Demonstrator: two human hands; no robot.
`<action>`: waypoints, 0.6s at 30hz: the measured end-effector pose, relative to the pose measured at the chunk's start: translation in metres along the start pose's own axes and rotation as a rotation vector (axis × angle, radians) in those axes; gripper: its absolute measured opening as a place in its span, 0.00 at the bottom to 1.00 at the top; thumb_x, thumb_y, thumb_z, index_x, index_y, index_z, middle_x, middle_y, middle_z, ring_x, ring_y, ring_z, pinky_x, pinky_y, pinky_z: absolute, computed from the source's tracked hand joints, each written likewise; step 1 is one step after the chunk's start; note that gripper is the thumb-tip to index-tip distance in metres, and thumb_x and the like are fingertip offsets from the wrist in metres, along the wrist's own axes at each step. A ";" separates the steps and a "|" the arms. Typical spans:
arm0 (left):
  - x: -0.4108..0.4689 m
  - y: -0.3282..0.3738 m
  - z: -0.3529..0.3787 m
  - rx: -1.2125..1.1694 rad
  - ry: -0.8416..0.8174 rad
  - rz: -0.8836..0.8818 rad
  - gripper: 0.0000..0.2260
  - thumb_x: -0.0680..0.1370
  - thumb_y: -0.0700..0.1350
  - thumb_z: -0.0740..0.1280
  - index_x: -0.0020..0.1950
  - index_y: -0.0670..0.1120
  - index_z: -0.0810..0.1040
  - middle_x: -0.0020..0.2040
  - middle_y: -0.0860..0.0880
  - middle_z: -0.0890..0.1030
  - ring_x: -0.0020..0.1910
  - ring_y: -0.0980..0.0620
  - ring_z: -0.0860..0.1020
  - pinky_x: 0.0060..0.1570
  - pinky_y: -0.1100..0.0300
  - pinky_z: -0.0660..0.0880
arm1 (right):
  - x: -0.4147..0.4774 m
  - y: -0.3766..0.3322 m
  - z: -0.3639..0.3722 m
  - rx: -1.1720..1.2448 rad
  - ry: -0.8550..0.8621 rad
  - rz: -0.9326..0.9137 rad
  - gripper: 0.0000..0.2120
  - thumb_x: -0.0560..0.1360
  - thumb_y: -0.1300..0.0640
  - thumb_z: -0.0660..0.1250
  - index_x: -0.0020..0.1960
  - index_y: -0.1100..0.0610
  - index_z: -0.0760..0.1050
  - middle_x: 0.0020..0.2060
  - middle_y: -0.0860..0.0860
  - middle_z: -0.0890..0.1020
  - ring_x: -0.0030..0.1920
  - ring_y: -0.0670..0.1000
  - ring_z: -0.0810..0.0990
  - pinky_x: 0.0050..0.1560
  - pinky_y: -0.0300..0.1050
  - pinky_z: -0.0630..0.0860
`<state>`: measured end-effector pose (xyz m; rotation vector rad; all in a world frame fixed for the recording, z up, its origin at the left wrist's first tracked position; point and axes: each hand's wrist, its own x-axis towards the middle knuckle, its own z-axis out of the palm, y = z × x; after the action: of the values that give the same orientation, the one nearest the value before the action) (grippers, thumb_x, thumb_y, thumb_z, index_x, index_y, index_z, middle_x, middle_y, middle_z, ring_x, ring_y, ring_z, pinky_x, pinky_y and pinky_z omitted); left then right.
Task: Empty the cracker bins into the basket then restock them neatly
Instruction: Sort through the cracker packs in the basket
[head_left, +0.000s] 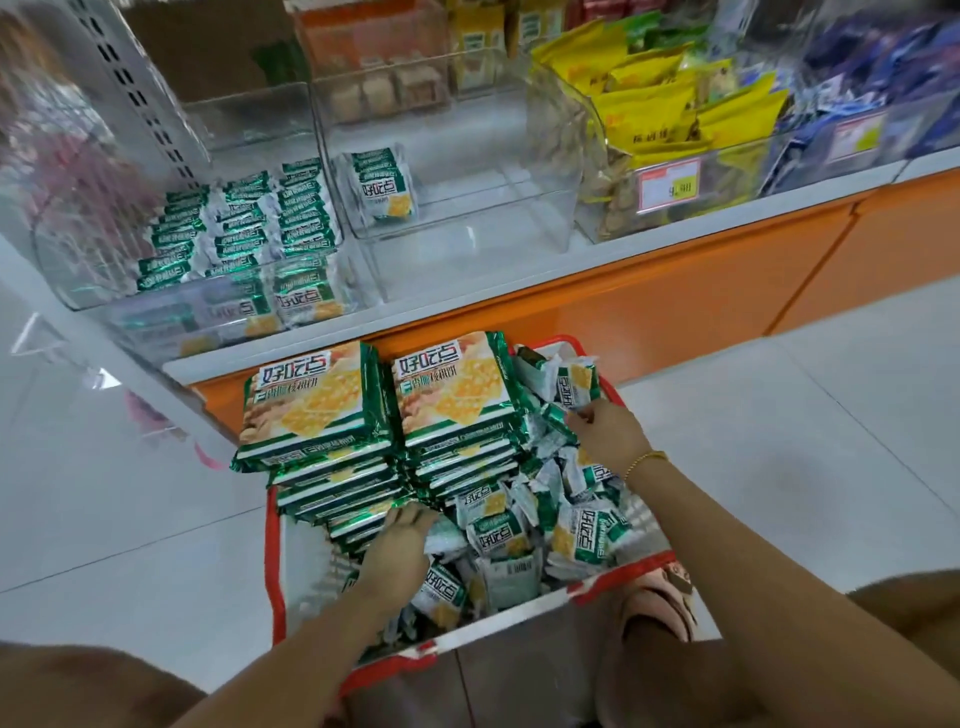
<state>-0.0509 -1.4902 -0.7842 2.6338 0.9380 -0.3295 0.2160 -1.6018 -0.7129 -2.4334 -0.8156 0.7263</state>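
Cracker packets (519, 525) heaped in the basket (274, 571). Right hand (610, 431) pinches one packet (574, 389); left hand (400, 545) grip unclear. Likely light, slippery, brittle inside: hold flat faces, not crimped ends.

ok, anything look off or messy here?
Small packs lie in a loose jumble on the right of the basket, beside two neat stacks. One lone pack leans against the left wall of the middle bin. Left bin rows look tidy.
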 end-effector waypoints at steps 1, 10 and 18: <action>0.001 0.000 0.003 -0.016 0.023 -0.003 0.25 0.75 0.35 0.62 0.72 0.50 0.67 0.69 0.52 0.67 0.67 0.50 0.63 0.64 0.60 0.66 | -0.002 0.000 0.004 -0.003 0.019 -0.006 0.15 0.81 0.50 0.59 0.47 0.62 0.73 0.26 0.51 0.71 0.27 0.50 0.70 0.27 0.42 0.64; -0.004 -0.001 -0.023 -0.233 0.121 0.013 0.12 0.76 0.48 0.67 0.60 0.50 0.74 0.52 0.54 0.75 0.57 0.54 0.70 0.46 0.66 0.67 | -0.003 -0.010 -0.010 -0.084 -0.162 0.059 0.28 0.72 0.52 0.71 0.67 0.62 0.66 0.56 0.57 0.78 0.51 0.53 0.77 0.37 0.40 0.71; -0.031 0.046 -0.090 -1.168 -0.047 -0.292 0.13 0.76 0.43 0.69 0.36 0.42 0.69 0.29 0.50 0.68 0.25 0.57 0.71 0.31 0.62 0.71 | -0.017 -0.052 -0.086 -0.371 -0.355 0.000 0.13 0.71 0.52 0.72 0.47 0.61 0.78 0.33 0.50 0.72 0.31 0.47 0.69 0.30 0.37 0.67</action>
<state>-0.0355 -1.5079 -0.6809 1.4270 1.0465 0.0978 0.2356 -1.5986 -0.6130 -2.6638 -1.1758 1.1126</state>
